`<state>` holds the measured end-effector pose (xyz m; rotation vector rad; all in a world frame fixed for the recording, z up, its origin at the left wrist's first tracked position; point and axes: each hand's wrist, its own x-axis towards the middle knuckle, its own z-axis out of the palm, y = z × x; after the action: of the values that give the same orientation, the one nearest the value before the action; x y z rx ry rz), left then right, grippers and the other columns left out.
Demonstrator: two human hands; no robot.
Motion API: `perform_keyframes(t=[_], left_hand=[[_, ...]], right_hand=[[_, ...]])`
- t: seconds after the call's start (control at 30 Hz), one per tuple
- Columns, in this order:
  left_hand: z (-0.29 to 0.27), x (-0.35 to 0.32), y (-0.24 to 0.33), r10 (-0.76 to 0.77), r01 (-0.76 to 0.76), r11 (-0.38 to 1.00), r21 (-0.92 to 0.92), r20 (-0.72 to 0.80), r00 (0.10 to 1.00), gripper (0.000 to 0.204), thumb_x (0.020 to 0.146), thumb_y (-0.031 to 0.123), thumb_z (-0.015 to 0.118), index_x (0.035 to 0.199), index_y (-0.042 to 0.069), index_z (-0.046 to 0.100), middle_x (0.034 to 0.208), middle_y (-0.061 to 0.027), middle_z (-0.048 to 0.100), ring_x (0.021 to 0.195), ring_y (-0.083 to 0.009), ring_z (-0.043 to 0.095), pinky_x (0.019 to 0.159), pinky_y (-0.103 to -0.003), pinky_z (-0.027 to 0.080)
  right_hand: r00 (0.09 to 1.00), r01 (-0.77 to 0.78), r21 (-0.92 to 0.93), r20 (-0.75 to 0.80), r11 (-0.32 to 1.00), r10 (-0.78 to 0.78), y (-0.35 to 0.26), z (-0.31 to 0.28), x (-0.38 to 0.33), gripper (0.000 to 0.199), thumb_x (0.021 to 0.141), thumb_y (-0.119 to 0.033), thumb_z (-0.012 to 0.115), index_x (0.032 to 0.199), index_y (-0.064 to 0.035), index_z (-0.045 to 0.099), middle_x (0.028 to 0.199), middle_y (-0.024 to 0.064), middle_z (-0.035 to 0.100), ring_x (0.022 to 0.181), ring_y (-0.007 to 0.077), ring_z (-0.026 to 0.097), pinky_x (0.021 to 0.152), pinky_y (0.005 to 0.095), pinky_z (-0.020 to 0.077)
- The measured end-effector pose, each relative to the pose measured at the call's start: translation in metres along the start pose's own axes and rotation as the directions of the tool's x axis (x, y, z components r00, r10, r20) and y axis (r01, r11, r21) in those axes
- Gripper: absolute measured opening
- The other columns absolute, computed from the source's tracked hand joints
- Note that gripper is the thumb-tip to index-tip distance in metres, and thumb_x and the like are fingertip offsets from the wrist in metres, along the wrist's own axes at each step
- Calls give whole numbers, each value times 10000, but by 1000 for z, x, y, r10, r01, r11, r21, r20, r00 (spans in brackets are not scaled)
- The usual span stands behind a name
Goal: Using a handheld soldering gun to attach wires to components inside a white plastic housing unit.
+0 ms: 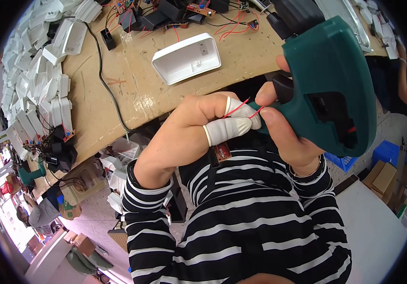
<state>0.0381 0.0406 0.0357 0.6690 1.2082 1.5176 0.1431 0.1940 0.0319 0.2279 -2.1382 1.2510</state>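
Teal plastic power tool (pixel 333 85), pistol-shaped, gripped in right hand (pixel 284 132) at right of view, held up close above the near edge of a brown desk (pixel 137 90). Right hand closed around the tool's handle, forefinger by the black trigger (pixel 283 88), thumb tip pressing a thin red wire (pixel 241 108). Left hand (pixel 189 132) curled shut at centre, two fingertips capped in white rubber finger cots (pixel 227 128), pinching the same red wire just beside the right thumb. Small reddish circuit board (pixel 222 152) hanging just under the left hand, near a black-and-white striped sleeve. Farther off on the desk: one white plastic housing (pixel 187 57) lying open side up, alone. Far left: a large heap of similar white housings (pixel 38 71). Far edge: black blocks, more small boards and loose red wires (pixel 184 14). Black cable (pixel 104 80) trailing across the desk toward the near edge.

Possible trouble, as a judgement: thin wire pulled taut between both hands, likely to snap or tear from the board if tugged; dangling board apt to swing and strain its joint; finger so near the trigger, with fingertips close to the tool, risking an unplanned start.
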Motion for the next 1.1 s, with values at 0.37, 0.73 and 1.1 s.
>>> perform_keyframes(t=[0.37, 0.73, 1.1], left_hand=[[7, -11, 7, -42, 70, 990, 122, -217, 975, 118, 799, 27, 599, 916, 12, 605, 809, -12, 577, 710, -67, 523, 582, -210, 421], [-24, -15, -15, 668, -35, 446, 894, -307, 678, 142, 685, -1, 676, 806, 16, 603, 759, -78, 554, 636, -198, 532, 545, -281, 408], [-54, 14, -19, 824, 74, -133, 988, 68, 562, 176, 593, 49, 676, 753, 29, 604, 840, -65, 573, 755, -216, 524, 737, -344, 346]], right_hand=[[940, -201, 434, -167, 878, 298, 2, 12, -7, 566, 665, 103, 553, 1193, 62, 353, 1075, 224, 504, 704, 174, 559, 604, 315, 490], [842, -241, 782, -126, 575, 524, 13, 13, -20, 645, 695, -32, 608, 1268, 10, 314, 1142, 214, 468, 754, 165, 532, 634, 301, 481], [780, -345, 767, -87, 541, 620, 21, 32, -22, 624, 707, -64, 601, 1259, 30, 326, 1125, 225, 493, 837, 240, 603, 734, 357, 520]])
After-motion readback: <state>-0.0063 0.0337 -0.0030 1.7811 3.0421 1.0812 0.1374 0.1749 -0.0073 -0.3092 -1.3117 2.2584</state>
